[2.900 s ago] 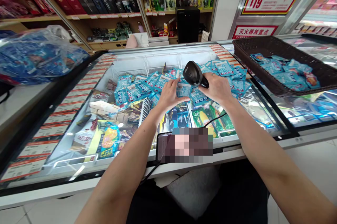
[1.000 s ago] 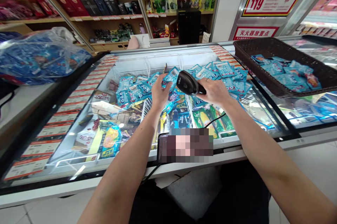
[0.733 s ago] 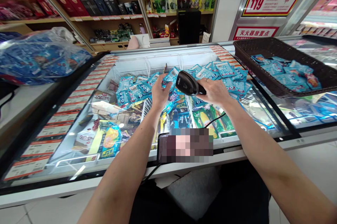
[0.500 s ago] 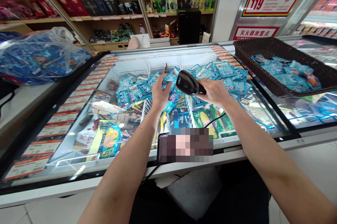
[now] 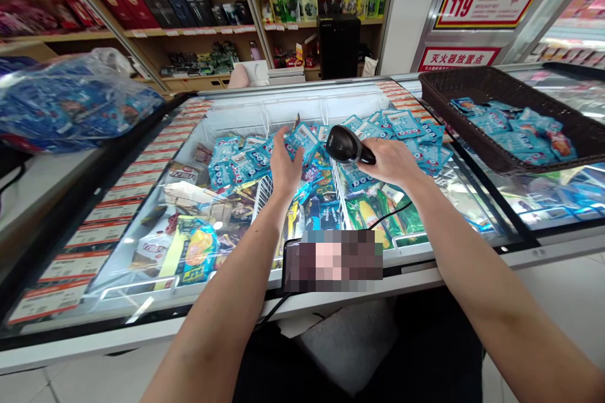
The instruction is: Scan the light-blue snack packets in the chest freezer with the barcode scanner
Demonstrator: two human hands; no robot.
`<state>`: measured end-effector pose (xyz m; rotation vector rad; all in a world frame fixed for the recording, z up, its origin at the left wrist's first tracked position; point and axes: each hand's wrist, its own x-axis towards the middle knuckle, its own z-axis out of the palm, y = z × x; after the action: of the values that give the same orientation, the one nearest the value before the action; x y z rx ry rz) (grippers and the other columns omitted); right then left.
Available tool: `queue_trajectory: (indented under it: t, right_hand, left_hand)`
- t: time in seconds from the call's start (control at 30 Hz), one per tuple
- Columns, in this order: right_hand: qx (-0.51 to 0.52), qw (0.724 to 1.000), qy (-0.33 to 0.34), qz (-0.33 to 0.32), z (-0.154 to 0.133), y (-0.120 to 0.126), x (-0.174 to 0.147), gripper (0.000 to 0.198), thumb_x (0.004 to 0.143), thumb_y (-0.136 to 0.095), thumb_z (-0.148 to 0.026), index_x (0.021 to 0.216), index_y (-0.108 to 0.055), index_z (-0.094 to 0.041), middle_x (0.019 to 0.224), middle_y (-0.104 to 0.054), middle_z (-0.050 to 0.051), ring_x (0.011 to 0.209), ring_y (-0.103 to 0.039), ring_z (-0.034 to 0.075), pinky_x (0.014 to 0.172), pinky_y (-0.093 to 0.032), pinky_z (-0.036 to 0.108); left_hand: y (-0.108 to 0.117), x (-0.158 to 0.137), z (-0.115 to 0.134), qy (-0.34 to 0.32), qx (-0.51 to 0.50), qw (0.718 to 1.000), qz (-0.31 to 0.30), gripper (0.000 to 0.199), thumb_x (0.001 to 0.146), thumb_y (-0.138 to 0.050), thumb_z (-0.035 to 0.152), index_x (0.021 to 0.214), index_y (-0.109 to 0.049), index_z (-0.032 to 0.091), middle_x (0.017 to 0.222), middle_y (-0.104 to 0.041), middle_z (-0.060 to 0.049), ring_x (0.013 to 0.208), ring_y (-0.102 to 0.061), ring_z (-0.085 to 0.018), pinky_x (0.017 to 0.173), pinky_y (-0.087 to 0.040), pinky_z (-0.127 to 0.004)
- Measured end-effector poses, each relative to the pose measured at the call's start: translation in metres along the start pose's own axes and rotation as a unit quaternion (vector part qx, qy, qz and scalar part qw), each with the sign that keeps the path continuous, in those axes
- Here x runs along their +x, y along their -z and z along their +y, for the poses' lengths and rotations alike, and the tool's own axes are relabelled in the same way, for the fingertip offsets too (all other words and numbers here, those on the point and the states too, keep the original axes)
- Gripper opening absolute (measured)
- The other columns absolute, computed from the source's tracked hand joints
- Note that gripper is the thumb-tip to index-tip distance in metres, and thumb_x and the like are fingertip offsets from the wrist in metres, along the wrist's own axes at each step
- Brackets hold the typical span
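Observation:
My right hand (image 5: 390, 162) is wrapped round the handle of a black barcode scanner (image 5: 344, 144), its head pointing left. From beneath that hand a black cable (image 5: 388, 216) curves down toward the front. To the left, my left hand (image 5: 285, 166) has its thumb and fingers apart, beside a small blue packet (image 5: 306, 139); whether it touches the packet is hard to tell. Many similar blue packets (image 5: 243, 164) lie spread over the glass top of a chest freezer (image 5: 236, 106), and a heap of them (image 5: 401, 124) lies right of the scanner.
A brown woven basket (image 5: 496, 160) with more blue packets stands at the right. At the left is a clear plastic bag (image 5: 85, 100) full of blue packs. A phone (image 5: 292, 264) with a blurred screen rests at the front edge. Stocked shelves (image 5: 184, 31) line the back.
The scanner and my right hand have shifted slightly right, away from my left hand. My left fingers have spread from the blue packet, which now lies tilted beside them.

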<state>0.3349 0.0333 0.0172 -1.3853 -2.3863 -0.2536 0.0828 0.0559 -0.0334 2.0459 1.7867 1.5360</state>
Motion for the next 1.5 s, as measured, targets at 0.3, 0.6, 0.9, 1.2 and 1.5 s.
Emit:
queue_trajectory:
  t: [0.3, 0.6, 0.9, 1.2, 1.5]
  right_hand:
    - [-0.017, 0.998, -0.065, -0.02, 0.01, 0.004, 0.0, 0.033, 0.082, -0.047, -0.045, 0.094, -0.061, -0.018, 0.087, -0.067, 0.009, 0.079, -0.061, 0.023, 0.064, -0.039, 0.031]
    - [-0.033, 0.992, -0.117, 0.019, 0.011, 0.002, 0.001, 0.037, 0.082, -0.046, -0.046, 0.098, -0.06, -0.016, 0.088, -0.067, 0.012, 0.078, -0.061, 0.026, 0.063, -0.04, 0.032]
    - [-0.023, 0.997, -0.077, -0.001, 0.0, 0.002, 0.001, 0.035, 0.08, -0.049, -0.045, 0.098, -0.06, -0.018, 0.09, -0.067, 0.009, 0.079, -0.061, 0.024, 0.063, -0.04, 0.032]
    - [-0.019, 0.997, -0.077, 0.006, 0.0, 0.004, 0.001, 0.034, 0.08, -0.049, -0.045, 0.099, -0.06, -0.019, 0.089, -0.068, 0.009, 0.08, -0.061, 0.025, 0.063, -0.041, 0.032]
    - [-0.015, 0.993, -0.113, 0.029, 0.003, 0.003, 0.002, 0.034, 0.08, -0.049, -0.045, 0.096, -0.061, -0.017, 0.085, -0.067, 0.01, 0.077, -0.062, 0.025, 0.062, -0.041, 0.033]
  left_hand:
    - [0.003, -0.005, 0.02, -0.098, 0.109, 0.988, -0.036, 0.044, 0.084, -0.046, 0.045, 0.122, -0.049, 0.023, 0.126, -0.049, -0.009, 0.119, -0.042, -0.025, 0.101, -0.029, -0.041]
    - [-0.003, -0.012, 0.042, -0.272, 0.117, 0.908, -0.297, 0.05, 0.087, -0.039, 0.051, 0.132, -0.04, 0.031, 0.142, -0.038, -0.003, 0.129, -0.035, -0.022, 0.103, -0.025, -0.041]
    - [-0.004, -0.013, 0.041, -0.232, 0.13, 0.932, -0.247, 0.04, 0.085, -0.04, 0.053, 0.098, -0.061, 0.022, 0.116, -0.058, -0.008, 0.109, -0.048, -0.024, 0.091, -0.034, -0.04]
    - [-0.007, -0.012, 0.038, -0.214, 0.158, 0.939, -0.22, 0.045, 0.084, -0.044, 0.051, 0.12, -0.051, 0.026, 0.123, -0.054, -0.008, 0.111, -0.047, -0.026, 0.09, -0.035, -0.041]
    - [-0.008, -0.009, 0.031, -0.193, 0.128, 0.949, -0.213, 0.039, 0.086, -0.041, 0.05, 0.105, -0.06, 0.022, 0.124, -0.055, -0.008, 0.113, -0.048, -0.025, 0.092, -0.035, -0.04]
